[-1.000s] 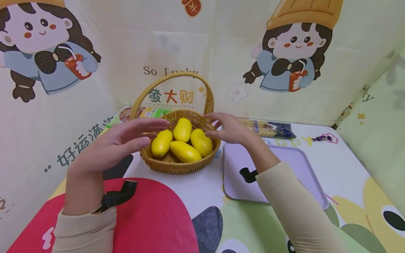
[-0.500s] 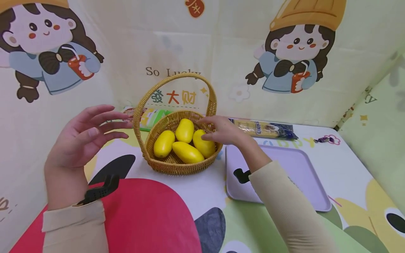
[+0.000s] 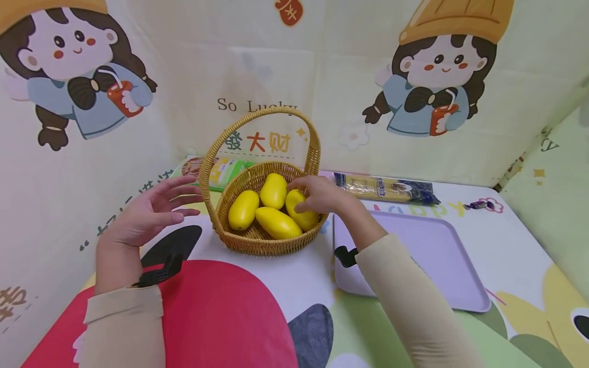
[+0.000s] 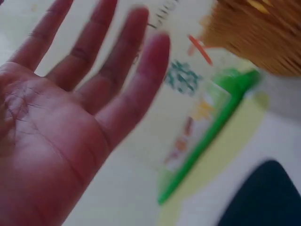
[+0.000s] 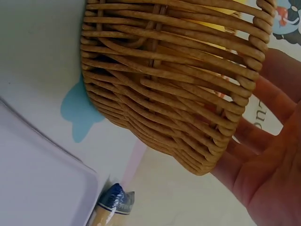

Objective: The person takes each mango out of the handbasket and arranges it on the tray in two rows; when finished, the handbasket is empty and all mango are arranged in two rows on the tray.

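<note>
Several yellow mangoes (image 3: 278,223) lie in a woven wicker basket (image 3: 264,249) with a tall arched handle (image 3: 262,112). My right hand (image 3: 319,194) reaches over the basket's right side, its thumb and fingers spread about the right-hand mango (image 3: 307,217), which sits among the others. In the right wrist view the woven wall (image 5: 164,84) hides the fingertips of that hand (image 5: 268,174). On the left, my left hand (image 3: 149,212) is held up beside the basket, palm facing it, fingers loosely spread with nothing in them and fingertips near the handle's left foot.
A lilac tray (image 3: 442,260) lies right of the basket, partly under my right forearm. Behind it is a spaghetti packet (image 3: 386,188), with a small wrapped candy (image 3: 480,204) farther right. A green food packet (image 3: 227,171) lies behind the basket's left side. A printed cloth wall (image 3: 340,76) stands behind.
My left hand drew away left from over the basket, then came partway back toward the handle. The right hand has lowered and closed in around the right-hand mango.
</note>
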`<state>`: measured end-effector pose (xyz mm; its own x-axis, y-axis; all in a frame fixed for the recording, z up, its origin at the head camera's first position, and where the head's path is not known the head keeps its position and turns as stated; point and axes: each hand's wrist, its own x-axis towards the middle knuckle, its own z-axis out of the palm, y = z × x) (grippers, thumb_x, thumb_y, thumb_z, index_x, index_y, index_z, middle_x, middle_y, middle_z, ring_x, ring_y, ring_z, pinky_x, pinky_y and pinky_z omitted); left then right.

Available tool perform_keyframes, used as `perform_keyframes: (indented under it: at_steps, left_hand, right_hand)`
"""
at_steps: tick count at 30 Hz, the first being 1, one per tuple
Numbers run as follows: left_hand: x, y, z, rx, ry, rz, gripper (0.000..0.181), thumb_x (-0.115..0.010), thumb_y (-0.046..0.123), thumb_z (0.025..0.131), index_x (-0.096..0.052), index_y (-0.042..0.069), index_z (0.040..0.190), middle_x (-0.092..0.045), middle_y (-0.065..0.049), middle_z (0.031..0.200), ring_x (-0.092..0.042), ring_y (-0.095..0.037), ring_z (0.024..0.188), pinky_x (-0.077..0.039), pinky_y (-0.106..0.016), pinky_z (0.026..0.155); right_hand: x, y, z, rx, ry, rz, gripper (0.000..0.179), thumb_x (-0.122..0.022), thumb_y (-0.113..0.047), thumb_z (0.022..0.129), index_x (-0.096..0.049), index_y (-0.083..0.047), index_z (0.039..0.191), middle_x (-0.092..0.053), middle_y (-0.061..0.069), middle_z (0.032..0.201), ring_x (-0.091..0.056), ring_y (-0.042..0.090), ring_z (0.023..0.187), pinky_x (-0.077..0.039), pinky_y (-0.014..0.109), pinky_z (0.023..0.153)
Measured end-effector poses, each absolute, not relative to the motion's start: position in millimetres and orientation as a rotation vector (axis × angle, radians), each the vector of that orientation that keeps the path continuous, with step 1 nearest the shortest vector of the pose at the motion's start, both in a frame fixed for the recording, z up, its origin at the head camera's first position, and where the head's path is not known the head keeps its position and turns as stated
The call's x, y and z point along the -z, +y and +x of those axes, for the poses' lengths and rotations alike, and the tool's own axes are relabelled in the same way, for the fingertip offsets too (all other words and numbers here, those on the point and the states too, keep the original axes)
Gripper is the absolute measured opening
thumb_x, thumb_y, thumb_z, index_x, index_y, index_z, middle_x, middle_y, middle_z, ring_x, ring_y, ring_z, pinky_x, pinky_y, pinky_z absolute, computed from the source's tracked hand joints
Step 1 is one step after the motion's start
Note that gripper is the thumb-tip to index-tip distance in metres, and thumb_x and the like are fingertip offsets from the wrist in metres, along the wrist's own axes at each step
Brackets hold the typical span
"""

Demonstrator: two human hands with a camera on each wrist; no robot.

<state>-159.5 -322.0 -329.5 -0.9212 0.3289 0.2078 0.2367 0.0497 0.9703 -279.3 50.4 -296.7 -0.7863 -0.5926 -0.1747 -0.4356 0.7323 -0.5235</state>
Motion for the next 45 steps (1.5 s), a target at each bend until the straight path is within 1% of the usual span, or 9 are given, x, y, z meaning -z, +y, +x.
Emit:
perform_keyframes:
  at_steps: [4, 8, 14, 18, 22, 27, 33, 37, 45]
  left_hand:
    - [345.2, -320.3, -165.0, -1.991, 2.239, 0.409, 0.074, -0.061, -0.003, 0.096, -0.035, 0.022, 0.16, -0.04, 0.0, 0.158, -0.045, -0.014, 0.138, -0.057, -0.031, 0.096]
    - [358.6, -313.2, -172.3, -1.982, 2.196, 0.305, 0.077, -0.062, -0.001, 0.096, -0.03, 0.019, 0.163, -0.029, -0.007, 0.166, -0.041, -0.013, 0.139, -0.055, -0.031, 0.101]
    - [372.4, -302.1, -183.6, -1.933, 2.104, 0.331, 0.078, -0.066, 0.003, 0.093, -0.029, 0.014, 0.162, -0.021, -0.013, 0.169, -0.048, -0.011, 0.136, -0.054, -0.028, 0.1]
    - [378.8, -296.0, -188.8, -1.852, 2.119, 0.332, 0.084, -0.07, 0.005, 0.091, -0.028, 0.019, 0.162, -0.021, -0.012, 0.17, -0.046, -0.017, 0.139, -0.052, -0.026, 0.102]
    - [384.7, -292.1, -193.3, -1.842, 2.107, 0.315, 0.088, -0.073, 0.004, 0.089, -0.027, 0.025, 0.161, -0.025, -0.01, 0.167, -0.039, -0.027, 0.142, -0.049, -0.026, 0.104]
    - [388.3, -291.8, -194.1, -1.858, 2.093, 0.298, 0.085, -0.071, 0.002, 0.089, -0.028, 0.027, 0.158, -0.034, -0.006, 0.161, -0.042, -0.022, 0.139, -0.046, -0.026, 0.105]
    - [387.6, -292.9, -193.4, -1.891, 2.058, 0.282, 0.084, -0.071, 0.0, 0.088, -0.03, 0.028, 0.156, -0.04, -0.003, 0.153, -0.049, -0.014, 0.131, -0.049, -0.025, 0.103]
    - [385.7, -292.5, -192.7, -1.906, 2.037, 0.28, 0.083, -0.071, -0.002, 0.088, -0.03, 0.027, 0.155, -0.039, -0.005, 0.153, -0.054, -0.011, 0.127, -0.051, -0.023, 0.102]
    - [387.3, -292.8, -193.8, -1.889, 2.049, 0.285, 0.08, -0.07, 0.0, 0.089, -0.032, 0.028, 0.154, -0.038, -0.004, 0.154, -0.052, -0.01, 0.131, -0.05, -0.022, 0.103]
  right_hand:
    - [298.4, 46.2, -279.0, 0.598, 2.603, -0.761, 0.054, -0.075, -0.017, 0.091, -0.061, -0.021, 0.144, -0.061, 0.009, 0.141, -0.054, 0.029, 0.117, -0.052, 0.04, 0.095]
    - [301.0, 43.5, -278.9, 0.538, 2.594, -0.715, 0.056, -0.075, -0.018, 0.091, -0.061, -0.024, 0.144, -0.057, 0.01, 0.146, -0.053, 0.03, 0.119, -0.053, 0.04, 0.094]
    - [302.3, 40.1, -279.3, 0.515, 2.579, -0.742, 0.056, -0.076, -0.017, 0.09, -0.061, -0.023, 0.143, -0.056, 0.009, 0.148, -0.05, 0.031, 0.123, -0.049, 0.044, 0.104]
    - [304.4, 37.9, -280.4, 0.509, 2.561, -0.787, 0.058, -0.076, -0.016, 0.087, -0.062, -0.021, 0.143, -0.056, 0.009, 0.149, -0.049, 0.031, 0.122, -0.046, 0.044, 0.103]
    - [305.9, 38.6, -281.5, 0.518, 2.571, -0.788, 0.06, -0.077, -0.016, 0.085, -0.062, -0.02, 0.142, -0.057, 0.008, 0.145, -0.05, 0.031, 0.118, -0.046, 0.04, 0.094]
    - [304.2, 40.2, -283.0, 0.536, 2.577, -0.784, 0.06, -0.077, -0.017, 0.084, -0.062, -0.021, 0.142, -0.057, 0.008, 0.145, -0.05, 0.031, 0.117, -0.045, 0.039, 0.09]
    - [294.2, 41.5, -283.9, 0.558, 2.632, -0.777, 0.059, -0.077, -0.015, 0.087, -0.061, -0.022, 0.143, -0.057, 0.01, 0.146, -0.051, 0.031, 0.115, -0.047, 0.038, 0.087]
    - [288.4, 44.9, -282.5, 0.602, 2.647, -0.753, 0.059, -0.078, -0.017, 0.087, -0.061, -0.025, 0.143, -0.055, 0.009, 0.149, -0.051, 0.03, 0.117, -0.049, 0.041, 0.092]
    - [286.9, 53.6, -277.7, 0.678, 2.655, -0.798, 0.059, -0.077, -0.018, 0.088, -0.06, -0.026, 0.144, -0.052, 0.01, 0.152, -0.051, 0.031, 0.125, -0.046, 0.05, 0.107]
